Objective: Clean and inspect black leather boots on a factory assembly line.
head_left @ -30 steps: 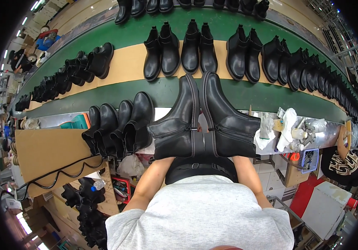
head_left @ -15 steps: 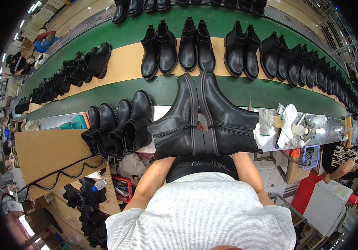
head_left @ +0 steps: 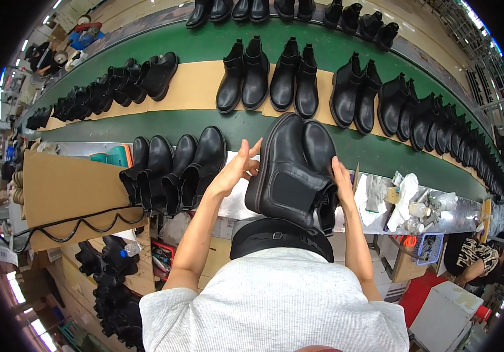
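Note:
A pair of black ankle boots is in front of me, toes pointing away, over the near edge of the workbench. The nearer ankle boot [head_left: 284, 152] shows its dark elastic side panel, and the other ankle boot [head_left: 320, 146] is partly hidden behind it on the right. My right hand [head_left: 342, 180] grips the pair from the right side, its fingers partly hidden behind the boots. At the left, my left hand [head_left: 235, 171] is open beside the nearer boot's sole, fingers spread; whether a fingertip touches the sole I cannot tell.
Several black boots [head_left: 175, 167] stand on the metal bench at left, next to a cardboard sheet [head_left: 76, 182]. Rows of boots line the green conveyor [head_left: 205, 124] ahead. At right lie white cloths [head_left: 403, 202] and small bottles [head_left: 421, 210]; another person [head_left: 477, 258] sits beyond.
The two boots, held sole to sole with side zips showing, have been turned and now overlap, elastic panel showing. My left hand has come off to the left. The whole view has shifted slightly.

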Tool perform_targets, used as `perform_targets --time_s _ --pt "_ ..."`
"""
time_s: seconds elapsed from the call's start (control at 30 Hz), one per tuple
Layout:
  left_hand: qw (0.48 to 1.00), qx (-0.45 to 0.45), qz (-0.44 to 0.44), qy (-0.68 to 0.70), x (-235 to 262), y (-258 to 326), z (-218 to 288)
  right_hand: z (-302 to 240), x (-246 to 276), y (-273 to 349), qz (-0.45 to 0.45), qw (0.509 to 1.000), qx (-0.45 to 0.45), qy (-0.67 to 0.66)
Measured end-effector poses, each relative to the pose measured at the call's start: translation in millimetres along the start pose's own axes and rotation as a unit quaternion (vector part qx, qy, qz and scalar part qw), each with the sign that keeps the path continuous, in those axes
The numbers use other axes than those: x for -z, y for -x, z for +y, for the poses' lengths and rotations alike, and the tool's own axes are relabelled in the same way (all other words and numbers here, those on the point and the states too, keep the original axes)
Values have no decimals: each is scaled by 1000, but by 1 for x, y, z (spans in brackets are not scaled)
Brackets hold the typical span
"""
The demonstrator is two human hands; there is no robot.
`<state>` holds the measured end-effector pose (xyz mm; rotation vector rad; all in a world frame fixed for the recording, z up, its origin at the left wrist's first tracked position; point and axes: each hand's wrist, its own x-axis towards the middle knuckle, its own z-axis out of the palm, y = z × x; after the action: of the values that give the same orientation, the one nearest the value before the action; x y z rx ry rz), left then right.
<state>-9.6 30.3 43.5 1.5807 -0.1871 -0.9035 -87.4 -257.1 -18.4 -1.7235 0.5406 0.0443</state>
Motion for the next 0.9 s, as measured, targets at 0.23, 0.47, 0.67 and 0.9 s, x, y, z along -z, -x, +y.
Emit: perform_targets --time_s 0.23,0.47,0.67,0.9 --pt "921 -56 81 376 -28 -11 -6 -8 -6 12 -245 802 -55 -542" --pt "804 58 155 571 -41 -32 -22 -51 -27 3 -99 839 -144 -516" --pt "785 86 179 587 -46 -31 -25 -37 -28 2 -79 826 -189 -525" --pt "807 70 188 555 -50 -27 -22 -31 -28 5 -96 807 -187 -552"
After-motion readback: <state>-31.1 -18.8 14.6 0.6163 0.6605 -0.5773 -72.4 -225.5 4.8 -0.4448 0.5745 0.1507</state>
